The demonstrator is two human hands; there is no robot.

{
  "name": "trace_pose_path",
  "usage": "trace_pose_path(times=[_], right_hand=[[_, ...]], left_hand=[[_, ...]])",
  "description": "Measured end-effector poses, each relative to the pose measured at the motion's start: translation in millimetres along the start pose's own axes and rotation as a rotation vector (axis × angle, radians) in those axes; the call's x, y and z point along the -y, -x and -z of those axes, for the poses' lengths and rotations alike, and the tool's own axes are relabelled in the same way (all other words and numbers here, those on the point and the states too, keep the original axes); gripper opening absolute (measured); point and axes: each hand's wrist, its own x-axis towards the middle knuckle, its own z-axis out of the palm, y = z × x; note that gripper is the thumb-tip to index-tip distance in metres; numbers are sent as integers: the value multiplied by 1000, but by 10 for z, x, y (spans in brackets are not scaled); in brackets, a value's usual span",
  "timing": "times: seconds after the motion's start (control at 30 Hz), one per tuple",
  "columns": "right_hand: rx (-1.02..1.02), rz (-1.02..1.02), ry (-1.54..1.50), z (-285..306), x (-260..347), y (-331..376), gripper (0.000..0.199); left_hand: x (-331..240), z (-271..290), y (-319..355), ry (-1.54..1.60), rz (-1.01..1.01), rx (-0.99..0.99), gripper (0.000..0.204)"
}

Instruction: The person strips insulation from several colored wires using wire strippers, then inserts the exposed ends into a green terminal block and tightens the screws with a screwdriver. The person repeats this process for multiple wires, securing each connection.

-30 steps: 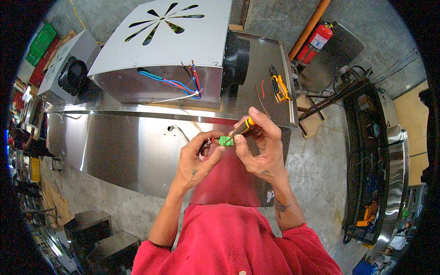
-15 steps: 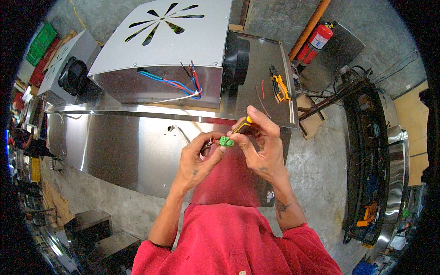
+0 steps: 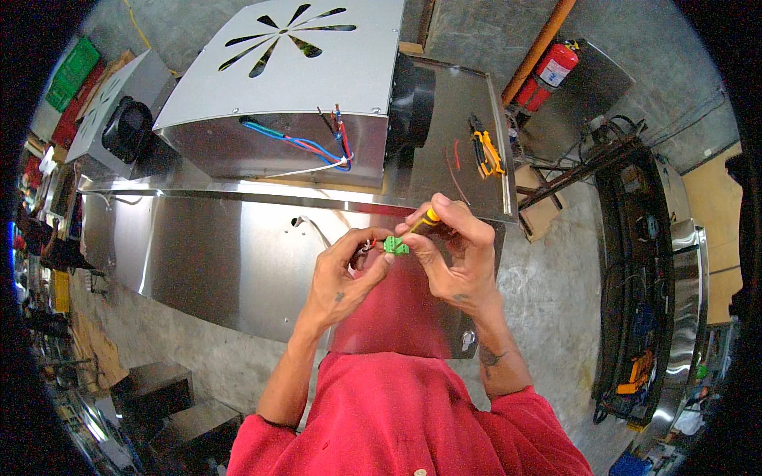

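Between thumb and fingers my left hand (image 3: 340, 274) pinches a small green terminal block connector (image 3: 394, 245). Thin red and dark wires (image 3: 365, 247) run into its left side. A pale cable (image 3: 316, 228) leads from a hole in the steel panel toward that hand. My right hand (image 3: 452, 254) grips a yellow and black screwdriver (image 3: 429, 217), its shaft slanting down to the connector. The tip meets the green block, though fingers partly cover it.
A metal housing (image 3: 278, 79) with blue, red and black wires (image 3: 302, 144) stands on the steel bench, a black round duct (image 3: 411, 99) on its side. Yellow-handled pliers (image 3: 486, 151) lie at the right. Beyond are a fire extinguisher (image 3: 549, 75) and a black rack (image 3: 631, 278).
The screwdriver has turned in my right hand, so its yellow end now shows more. Both hands and the connector have shifted slightly right.
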Motion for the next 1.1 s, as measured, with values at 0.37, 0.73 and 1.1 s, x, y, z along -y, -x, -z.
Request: trace_pose_path(times=[0.37,0.73,1.1], right_hand=[[31,-62,-72,9,9,-17,65],[8,1,90,73,-19,-10,63],[85,-73,-62,50,72,-58,66]], left_hand=[[-11,15,20,-19,66,27,32],[9,-7,17,-6,31,29,31],[43,18,32,-24,65,21,30]])
